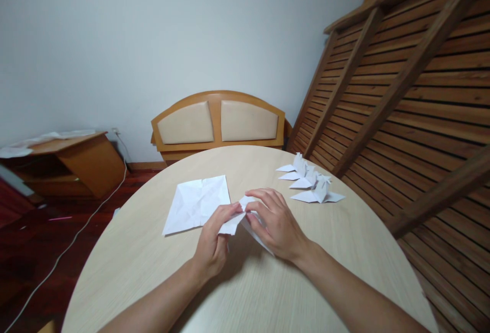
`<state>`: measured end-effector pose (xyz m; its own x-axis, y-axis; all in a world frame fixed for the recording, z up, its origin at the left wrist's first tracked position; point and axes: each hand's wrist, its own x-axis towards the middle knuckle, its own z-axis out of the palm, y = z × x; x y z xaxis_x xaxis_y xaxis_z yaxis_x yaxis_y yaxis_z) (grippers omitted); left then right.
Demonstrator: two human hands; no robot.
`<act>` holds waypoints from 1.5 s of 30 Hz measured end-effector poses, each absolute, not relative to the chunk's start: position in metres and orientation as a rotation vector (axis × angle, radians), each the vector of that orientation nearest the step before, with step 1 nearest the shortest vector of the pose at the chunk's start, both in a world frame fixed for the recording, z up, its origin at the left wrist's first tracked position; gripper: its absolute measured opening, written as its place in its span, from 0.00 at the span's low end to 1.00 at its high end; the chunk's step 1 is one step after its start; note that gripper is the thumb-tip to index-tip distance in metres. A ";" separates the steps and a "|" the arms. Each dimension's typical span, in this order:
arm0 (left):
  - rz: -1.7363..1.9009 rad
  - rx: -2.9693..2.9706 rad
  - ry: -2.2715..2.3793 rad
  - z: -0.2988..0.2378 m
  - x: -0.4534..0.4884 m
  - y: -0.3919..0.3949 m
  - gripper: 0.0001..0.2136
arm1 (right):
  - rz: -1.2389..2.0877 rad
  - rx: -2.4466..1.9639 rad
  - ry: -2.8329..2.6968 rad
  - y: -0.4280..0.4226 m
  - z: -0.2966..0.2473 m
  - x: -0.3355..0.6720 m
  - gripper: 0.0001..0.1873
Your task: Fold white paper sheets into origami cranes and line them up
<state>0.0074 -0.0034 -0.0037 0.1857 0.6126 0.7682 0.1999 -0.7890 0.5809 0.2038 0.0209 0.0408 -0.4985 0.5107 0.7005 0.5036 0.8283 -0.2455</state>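
Note:
Between my two hands is a piece of folded white paper (231, 225), held just above the table. My left hand (215, 238) pinches its left side, thumb and fingers closed on it. On the other side, my right hand (276, 221) grips the paper near its top with thumb and index finger. Parts of the paper are covered by my fingers. To the left lies a creased sheet of white paper (195, 203), flat on the table. Several folded white paper figures (319, 190) with pointed wings stand in a row at the right.
The round pale wooden table (306, 292) fills the space before me. Beyond it stands a wooden headboard (216, 124) with cream panels against the wall. A slatted wooden frame (413, 98) leans at the right. A low wooden desk (88, 164) stands at the left, with a white cable (90, 219) along the floor.

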 end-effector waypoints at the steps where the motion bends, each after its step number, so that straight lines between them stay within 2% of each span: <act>1: 1.647 2.090 0.795 -0.003 0.007 -0.003 0.18 | 0.030 -0.720 -2.180 0.021 0.041 0.204 0.07; 6: 1.717 1.860 1.037 -0.002 0.008 -0.005 0.20 | 0.175 -0.599 -2.073 0.024 0.040 0.203 0.06; 11: 1.632 1.710 1.160 -0.003 0.009 -0.007 0.23 | 0.298 -0.659 -1.951 0.027 0.036 0.200 0.05; 16: 1.600 1.628 1.324 0.001 0.011 -0.010 0.25 | -0.066 -0.639 -2.045 0.023 0.038 0.201 0.10; 19: 1.624 1.597 1.349 0.004 0.013 -0.010 0.25 | -0.212 -0.734 -2.148 0.016 0.041 0.199 0.24; 21: 1.638 1.597 1.344 0.006 0.013 -0.010 0.25 | -0.273 -0.778 -2.185 0.013 0.042 0.198 0.26; 30: 1.780 1.885 1.470 0.025 -0.008 -0.003 0.28 | -0.339 -0.611 -2.032 0.015 0.057 0.216 0.18; 33: 1.874 1.798 1.612 0.034 -0.015 0.000 0.27 | -0.301 -0.600 -1.911 0.015 0.062 0.220 0.14; 36: 1.902 1.534 1.622 0.037 -0.018 0.005 0.25 | -0.031 -0.726 -1.705 0.017 0.060 0.218 0.20; 38: 1.852 1.372 1.536 0.036 -0.019 0.010 0.24 | 0.335 -0.837 -1.608 0.021 0.055 0.213 0.22; 40: 1.773 1.285 1.450 0.034 -0.019 0.014 0.23 | 0.744 -0.861 -1.563 0.027 0.049 0.206 0.18; 42: 1.695 1.280 1.407 0.032 -0.020 0.018 0.22 | 1.064 -0.862 -1.464 0.033 0.042 0.202 0.22; 45: 1.590 1.330 1.367 0.026 -0.023 0.025 0.20 | 1.164 -0.875 -1.277 0.042 0.037 0.201 0.25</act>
<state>-0.0231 0.0255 0.0259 -0.2767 0.9201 0.2773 0.1362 -0.2481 0.9591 0.2011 0.0423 0.0370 -0.0806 0.9656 0.2472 -0.1566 0.2327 -0.9599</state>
